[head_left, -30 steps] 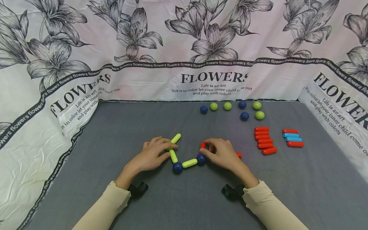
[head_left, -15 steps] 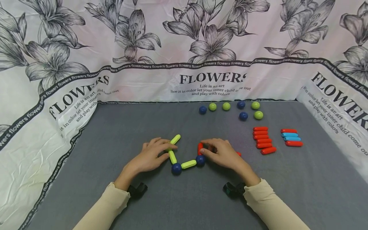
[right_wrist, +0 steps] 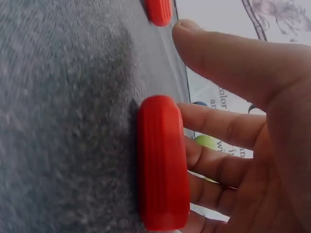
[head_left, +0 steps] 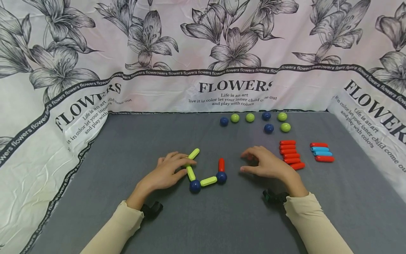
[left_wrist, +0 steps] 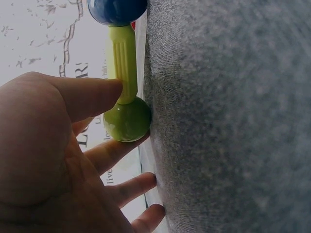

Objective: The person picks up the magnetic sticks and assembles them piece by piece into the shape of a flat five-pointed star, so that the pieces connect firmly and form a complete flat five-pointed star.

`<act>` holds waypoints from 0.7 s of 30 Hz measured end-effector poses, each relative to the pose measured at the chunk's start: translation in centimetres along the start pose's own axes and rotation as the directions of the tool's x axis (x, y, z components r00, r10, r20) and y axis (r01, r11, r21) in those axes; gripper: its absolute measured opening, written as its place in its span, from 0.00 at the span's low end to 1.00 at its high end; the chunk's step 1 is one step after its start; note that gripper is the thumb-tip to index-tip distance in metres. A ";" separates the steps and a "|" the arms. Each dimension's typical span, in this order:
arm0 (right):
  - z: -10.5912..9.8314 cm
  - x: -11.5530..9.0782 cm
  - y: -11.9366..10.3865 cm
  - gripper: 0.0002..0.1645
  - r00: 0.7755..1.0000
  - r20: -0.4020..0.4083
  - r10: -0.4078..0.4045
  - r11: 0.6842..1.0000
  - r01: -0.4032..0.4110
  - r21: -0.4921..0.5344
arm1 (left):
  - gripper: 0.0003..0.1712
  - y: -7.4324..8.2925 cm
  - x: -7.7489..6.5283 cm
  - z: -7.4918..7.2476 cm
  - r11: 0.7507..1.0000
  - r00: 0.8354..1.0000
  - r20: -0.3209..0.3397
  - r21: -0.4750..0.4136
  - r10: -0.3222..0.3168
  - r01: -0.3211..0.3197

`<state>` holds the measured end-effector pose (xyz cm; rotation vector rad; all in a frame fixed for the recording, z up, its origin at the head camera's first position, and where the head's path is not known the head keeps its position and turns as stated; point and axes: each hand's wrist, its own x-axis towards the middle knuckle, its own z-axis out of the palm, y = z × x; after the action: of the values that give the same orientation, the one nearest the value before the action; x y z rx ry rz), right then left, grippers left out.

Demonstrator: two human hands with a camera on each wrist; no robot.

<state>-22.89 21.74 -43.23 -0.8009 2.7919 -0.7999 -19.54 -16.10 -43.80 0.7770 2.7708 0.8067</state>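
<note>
In the head view, a chain of toy building rods and balls lies on the grey cloth. A yellow-green rod (head_left: pixel 190 173) runs down to a blue ball (head_left: pixel 195 186), then another yellow-green rod (head_left: pixel 208 181), a second blue ball (head_left: pixel 221 177) and an upright-pointing red rod (head_left: pixel 221 165). My left hand (head_left: pixel 168 168) pinches the chain's left side, thumb on the rod beside a green ball (left_wrist: pixel 129 120) that the hand mostly hides from above. My right hand (head_left: pixel 266 164) is apart from the chain, thumb and fingers spread around a loose red rod (right_wrist: pixel 163 165).
Several red rods (head_left: pixel 290 151) lie in a column on the right, beside a short stack with blue rods (head_left: pixel 323 151). Blue balls (head_left: pixel 269 128) and green balls (head_left: pixel 285 127) rest along the back, before a flower-printed curtain (head_left: pixel 234 90).
My right hand has let go of the red rod on the chain and moved right, over the loose red rod. The left hand stays in place.
</note>
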 end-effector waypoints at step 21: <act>0.4 0.5 0.5 0.19 0.998 -0.053 0.020 0.996 -0.016 0.087 | 0.21 0.0 -0.1 0.0 1.000 1.000 0.006 -0.008 -0.004 0.004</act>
<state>-23.47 21.65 -43.86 -0.7499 2.7851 -0.9458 -19.41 -16.17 -43.83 0.7714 2.7610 0.8134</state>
